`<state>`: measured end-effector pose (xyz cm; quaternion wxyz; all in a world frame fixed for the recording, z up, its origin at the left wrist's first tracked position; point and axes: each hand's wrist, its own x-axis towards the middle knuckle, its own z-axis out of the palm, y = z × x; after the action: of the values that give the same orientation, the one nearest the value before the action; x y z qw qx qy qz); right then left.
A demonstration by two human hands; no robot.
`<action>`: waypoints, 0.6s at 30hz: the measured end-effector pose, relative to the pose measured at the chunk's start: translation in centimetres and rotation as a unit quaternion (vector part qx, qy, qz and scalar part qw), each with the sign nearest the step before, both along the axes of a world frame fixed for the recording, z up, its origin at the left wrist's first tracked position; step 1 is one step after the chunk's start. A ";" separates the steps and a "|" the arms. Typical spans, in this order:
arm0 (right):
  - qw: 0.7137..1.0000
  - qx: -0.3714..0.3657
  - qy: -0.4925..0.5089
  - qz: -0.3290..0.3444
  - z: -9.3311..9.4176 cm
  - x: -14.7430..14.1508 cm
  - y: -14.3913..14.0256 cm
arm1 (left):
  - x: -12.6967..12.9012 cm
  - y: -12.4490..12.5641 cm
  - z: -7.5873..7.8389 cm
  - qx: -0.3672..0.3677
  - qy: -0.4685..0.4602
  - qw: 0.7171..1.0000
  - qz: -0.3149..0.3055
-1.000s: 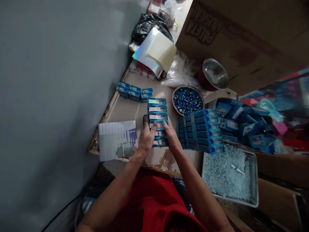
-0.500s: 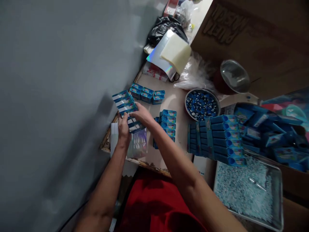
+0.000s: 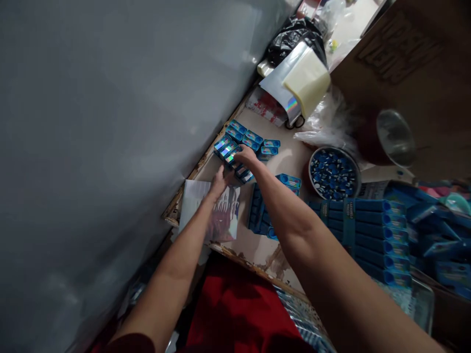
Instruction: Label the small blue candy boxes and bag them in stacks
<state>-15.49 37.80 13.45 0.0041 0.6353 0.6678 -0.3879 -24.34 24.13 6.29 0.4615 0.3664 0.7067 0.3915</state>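
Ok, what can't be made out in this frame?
Head view:
- Left hand grip: blurred, unclear whether it holds the row of blue boxes.
- Box print: too small.
- Blue box stack: partly behind the right forearm.
- Metal tray: cut off by forearm and frame edge.

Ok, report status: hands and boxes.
Both hands on row of blue boxes. Set beside boxes by the wall. Holographic sheet under left wrist.
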 end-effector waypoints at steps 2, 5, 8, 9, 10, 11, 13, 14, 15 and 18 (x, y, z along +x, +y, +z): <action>0.998 0.044 -0.032 -0.018 0.8 -0.4 -0.9 | -2.9 -1.5 -0.5 -0.026 0.178 0.979 -0.098; 0.983 0.178 -0.039 -0.007 1.4 -0.8 -4.9 | -5.6 -2.8 -1.3 -0.048 0.256 0.951 -0.167; 0.967 0.243 -0.010 0.075 0.2 0.1 -11.1 | -6.3 -3.1 -2.0 -0.060 0.280 0.928 -0.240; 0.967 0.234 -0.010 0.097 -0.6 0.7 -13.1 | -6.3 -3.1 -2.1 -0.064 0.282 0.922 -0.257; 0.969 0.220 -0.015 0.110 -1.5 1.4 -14.9 | -6.3 -3.2 -2.1 -0.066 0.283 0.918 -0.270; 0.971 0.208 -0.022 0.118 -2.4 2.1 -16.4 | -6.4 -3.3 -2.0 -0.067 0.284 0.915 -0.280; 0.971 0.196 -0.035 0.131 -4.0 3.0 -18.5 | -6.6 -3.7 -1.6 -0.064 0.285 0.911 -0.292; 0.970 0.196 -0.041 0.141 -4.7 3.2 -19.0 | -6.7 -4.0 -1.3 -0.060 0.285 0.910 -0.296; 0.968 0.195 -0.046 0.153 -5.3 3.2 -19.3 | -6.8 -4.2 -1.0 -0.056 0.284 0.910 -0.298; 0.961 0.193 -0.062 0.190 -6.5 2.8 -19.7 | -7.0 -4.7 -0.4 -0.051 0.281 0.913 -0.293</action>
<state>-12.65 18.14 6.95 -0.0035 0.5078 0.8370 -0.2038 -31.37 19.45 5.89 0.3556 0.6279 0.6872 0.0835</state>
